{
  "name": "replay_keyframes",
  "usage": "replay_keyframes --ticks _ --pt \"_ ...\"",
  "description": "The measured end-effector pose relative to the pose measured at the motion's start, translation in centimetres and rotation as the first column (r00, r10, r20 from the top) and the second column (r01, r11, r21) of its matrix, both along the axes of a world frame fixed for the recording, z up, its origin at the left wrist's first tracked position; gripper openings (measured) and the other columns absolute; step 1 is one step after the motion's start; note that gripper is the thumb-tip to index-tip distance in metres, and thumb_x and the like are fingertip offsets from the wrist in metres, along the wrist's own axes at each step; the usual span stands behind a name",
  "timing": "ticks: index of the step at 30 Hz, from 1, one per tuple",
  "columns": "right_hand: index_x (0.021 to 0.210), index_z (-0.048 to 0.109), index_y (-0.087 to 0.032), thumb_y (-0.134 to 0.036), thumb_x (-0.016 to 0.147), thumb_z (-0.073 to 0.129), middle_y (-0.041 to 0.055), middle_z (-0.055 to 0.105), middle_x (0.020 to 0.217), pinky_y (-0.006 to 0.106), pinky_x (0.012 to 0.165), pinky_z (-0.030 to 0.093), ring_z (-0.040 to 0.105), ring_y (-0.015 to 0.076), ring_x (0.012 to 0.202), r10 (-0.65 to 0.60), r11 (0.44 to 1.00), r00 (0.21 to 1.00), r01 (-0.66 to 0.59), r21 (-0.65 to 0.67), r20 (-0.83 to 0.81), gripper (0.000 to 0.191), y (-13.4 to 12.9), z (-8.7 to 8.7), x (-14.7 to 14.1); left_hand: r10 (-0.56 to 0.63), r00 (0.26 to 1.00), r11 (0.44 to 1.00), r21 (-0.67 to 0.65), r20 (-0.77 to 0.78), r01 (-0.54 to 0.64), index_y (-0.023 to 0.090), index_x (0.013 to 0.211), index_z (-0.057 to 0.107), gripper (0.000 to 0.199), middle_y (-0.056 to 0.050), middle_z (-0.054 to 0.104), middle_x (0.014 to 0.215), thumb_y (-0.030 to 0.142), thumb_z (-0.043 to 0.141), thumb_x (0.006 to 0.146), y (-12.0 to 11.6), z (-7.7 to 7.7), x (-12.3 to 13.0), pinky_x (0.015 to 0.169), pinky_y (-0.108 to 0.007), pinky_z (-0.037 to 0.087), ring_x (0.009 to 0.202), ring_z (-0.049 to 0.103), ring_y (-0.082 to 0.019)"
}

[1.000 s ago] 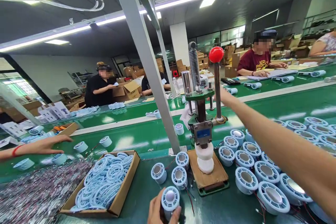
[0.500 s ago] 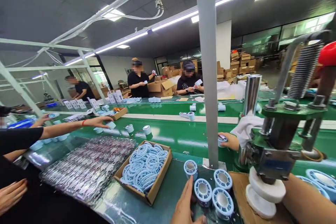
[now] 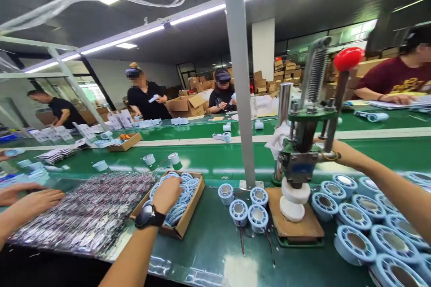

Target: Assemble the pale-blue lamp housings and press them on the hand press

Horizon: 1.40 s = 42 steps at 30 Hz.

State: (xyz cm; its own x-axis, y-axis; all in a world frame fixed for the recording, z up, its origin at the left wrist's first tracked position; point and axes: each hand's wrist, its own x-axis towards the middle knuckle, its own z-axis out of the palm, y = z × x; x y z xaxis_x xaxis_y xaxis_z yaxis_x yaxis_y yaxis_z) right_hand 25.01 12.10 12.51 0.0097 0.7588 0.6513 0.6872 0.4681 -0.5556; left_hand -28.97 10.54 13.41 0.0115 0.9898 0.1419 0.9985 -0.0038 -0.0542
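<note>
My left hand (image 3: 171, 193), with a black watch on its wrist, is down in a cardboard box (image 3: 194, 212) of light-blue plastic rings (image 3: 190, 184). Its fingers are curled and closed among the rings; the fingertips are hidden. My right forearm reaches behind a green hand press (image 3: 299, 161) with a red knob. The press's posts cover most of my right hand (image 3: 332, 147), so its fingers and anything in them are out of sight. Left of the press stand several light-blue round housings (image 3: 238, 212) with silver centres, two with thin wires trailing; more housings (image 3: 357, 241) crowd its right side.
A flat stack of shiny metallic parts (image 3: 87, 213) lies left of the box, with a co-worker's hands (image 3: 37, 199) at its edge. A grey post (image 3: 237, 76) rises before me. Loose blue parts (image 3: 173, 158) sit on the green belt (image 3: 202, 161). Co-workers sit or stand across it.
My left hand has gone from the housings beside the press leftward into the box of rings. My right hand, earlier showing with a housing over the belt, is now behind the press. The view has turned right.
</note>
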Motion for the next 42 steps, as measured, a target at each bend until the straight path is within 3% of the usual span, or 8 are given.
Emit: replay_keyframes --ticks 5,10,14,17,22,28,32,42 --pt "0.116 0.067 -0.032 -0.022 0.082 0.064 0.0074 0.069 0.112 0.027 0.073 0.055 0.070 0.0211 0.095 0.058 0.966 0.985 -0.015 -0.256 0.163 0.036 -12.1 -2.4 4.5 -0.005 0.997 1.000 -0.005 -0.079 0.005 0.011 0.101 0.065 0.023 -0.016 0.070 0.106 0.017 0.050 0.084 1.0 0.3 0.2 0.089 -0.038 0.047 0.104 0.065 -0.030" --pt "0.121 0.061 -0.040 -0.016 0.076 0.061 0.0001 0.059 0.130 0.032 0.100 0.052 0.059 0.0204 0.122 0.249 0.860 0.950 -0.127 -0.495 0.187 0.051 -22.6 -5.0 -2.7 0.091 0.994 0.990 0.117 -0.060 -0.084 0.007 0.113 0.056 0.040 -0.016 0.068 0.108 0.029 0.032 0.090 0.3 2.5 2.4 0.084 -0.040 0.047 0.099 0.064 -0.033" --pt "0.110 0.064 -0.031 -0.004 0.066 0.046 0.0002 0.057 0.123 0.029 0.105 0.046 0.056 0.0156 0.119 0.384 0.697 0.923 -0.303 -0.650 -0.020 0.055 -22.1 -6.0 -8.9 -0.119 0.977 0.992 0.071 0.178 0.108 0.017 0.109 0.060 0.036 -0.005 0.071 0.097 0.040 0.040 0.089 -4.7 -0.2 9.2 0.080 -0.033 0.048 0.086 0.064 -0.024" --pt "0.103 0.064 -0.025 -0.001 0.059 0.041 0.0027 0.056 0.122 0.033 0.106 0.045 0.055 0.0175 0.119 0.349 0.723 0.934 -0.322 -0.611 -0.080 0.055 -20.4 -7.3 -10.3 -0.324 0.865 0.903 -0.150 0.382 0.404 0.024 0.090 0.065 0.016 -0.003 0.071 0.090 0.027 0.051 0.083 -9.4 -6.1 14.6 0.078 -0.031 0.050 0.084 0.065 -0.021" --pt "0.095 0.068 -0.023 -0.002 0.063 0.037 0.0027 0.041 0.146 0.045 0.117 0.033 0.037 0.0213 0.141 0.203 0.802 0.967 -0.255 -0.540 -0.155 0.049 -20.2 -10.9 -10.2 -0.333 0.782 0.922 0.007 0.527 0.388 0.020 0.102 0.066 0.027 -0.012 0.066 0.109 0.033 0.044 0.093 -13.0 -12.8 16.9 0.093 -0.046 0.050 0.105 0.059 -0.028" --pt "0.145 0.040 -0.026 -0.025 0.084 0.054 0.0104 0.034 0.152 0.045 0.116 0.037 0.035 0.0275 0.142 0.018 0.906 0.981 -0.099 -0.412 -0.195 0.063 -21.6 -15.1 -11.8 -0.422 0.721 0.812 -0.124 0.549 0.570 0.036 0.145 0.041 0.061 -0.005 0.043 0.152 0.037 0.060 0.086 -13.5 -13.0 14.8 0.112 -0.057 0.036 0.138 0.038 -0.033" --pt "0.141 0.040 -0.023 -0.025 0.082 0.060 0.0103 0.044 0.144 0.039 0.110 0.046 0.048 0.0257 0.134 -0.151 0.898 0.980 0.080 -0.434 -0.133 0.063 -21.3 -15.9 -13.5 -0.385 0.784 0.878 -0.070 0.487 0.474 0.033 0.141 0.048 0.069 -0.008 0.051 0.146 0.037 0.072 0.076 -13.7 -14.0 15.5 0.108 -0.061 0.039 0.132 0.043 -0.037" --pt "0.137 0.041 -0.023 -0.022 0.082 0.062 0.0046 0.058 0.132 0.027 0.101 0.053 0.060 0.0181 0.120 -0.127 0.939 0.992 0.111 -0.327 -0.027 0.058 -22.6 -17.0 -13.0 -0.378 0.743 0.910 0.074 0.553 0.408 0.028 0.132 0.057 0.052 -0.007 0.065 0.128 0.030 0.067 0.081 -13.9 -13.7 16.0 0.097 -0.050 0.053 0.116 0.059 -0.030"
